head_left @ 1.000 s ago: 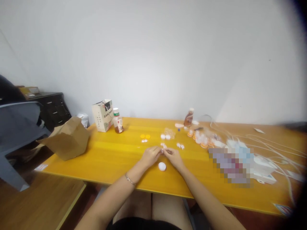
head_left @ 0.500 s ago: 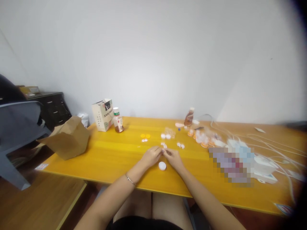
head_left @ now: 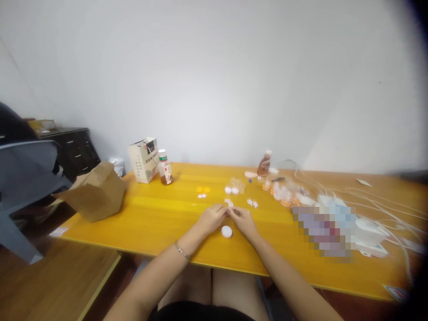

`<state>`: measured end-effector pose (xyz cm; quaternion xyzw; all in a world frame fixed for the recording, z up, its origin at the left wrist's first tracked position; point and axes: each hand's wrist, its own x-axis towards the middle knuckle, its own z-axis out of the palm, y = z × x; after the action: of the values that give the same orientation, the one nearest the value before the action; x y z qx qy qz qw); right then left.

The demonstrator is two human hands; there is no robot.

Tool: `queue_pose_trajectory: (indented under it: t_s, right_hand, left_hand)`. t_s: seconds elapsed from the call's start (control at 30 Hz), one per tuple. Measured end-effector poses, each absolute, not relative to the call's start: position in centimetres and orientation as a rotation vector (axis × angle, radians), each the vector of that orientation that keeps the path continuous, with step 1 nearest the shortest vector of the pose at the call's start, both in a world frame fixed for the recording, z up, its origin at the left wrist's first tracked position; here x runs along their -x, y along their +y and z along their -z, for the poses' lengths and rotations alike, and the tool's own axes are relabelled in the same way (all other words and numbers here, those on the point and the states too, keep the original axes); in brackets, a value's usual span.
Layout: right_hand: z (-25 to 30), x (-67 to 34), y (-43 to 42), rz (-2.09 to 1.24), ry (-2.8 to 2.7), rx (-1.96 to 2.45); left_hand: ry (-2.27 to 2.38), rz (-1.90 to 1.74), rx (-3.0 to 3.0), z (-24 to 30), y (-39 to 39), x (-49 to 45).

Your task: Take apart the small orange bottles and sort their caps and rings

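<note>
The person's left hand (head_left: 211, 219), with a thin metal bracelet (head_left: 182, 250) on its wrist, and right hand (head_left: 244, 222) meet near the middle of a yellow wooden table (head_left: 150, 214). Their fingertips draw close in a narrow pinch at a small white piece (head_left: 229, 203), which is too small to show clearly, so I cannot tell whether either hand is holding it. A white round cap (head_left: 226, 232) lies just below the hands. Farther up the table are two yellow caps (head_left: 203, 189), a clear plastic pack (head_left: 237, 185), and a brown bottle (head_left: 264, 164). A green-capped amber bottle (head_left: 165, 167) stands beside a printed paper bag (head_left: 143, 160) toward the left, and a brown paper bag (head_left: 95, 192) sits at the table's left end. White cables (head_left: 377, 200) spread across the right side, near a pixelated patch (head_left: 323, 232).
</note>
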<state>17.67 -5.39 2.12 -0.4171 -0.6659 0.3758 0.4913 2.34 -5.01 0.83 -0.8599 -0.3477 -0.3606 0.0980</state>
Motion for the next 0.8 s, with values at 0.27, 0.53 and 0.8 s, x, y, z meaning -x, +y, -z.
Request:
queue_pose_trajectory:
  t_s: [0.27,0.53,0.8]
  right_hand:
    - [-2.4,-17.57,-5.43,-1.008,-1.525,1.049]
    - [-2.64,-17.64,-5.31,-1.054,-1.512,1.05]
    - [-1.95,-17.68,-4.83,-1.093,-1.465,1.04]
  left_hand:
    - [-1.025,1.049,2.531,-0.78,-5.0,-2.4]
    - [-1.001,1.061,2.552,-0.31,-4.67,-2.34]
    - [-0.997,1.237,2.609,-0.69,-4.66,-2.35]
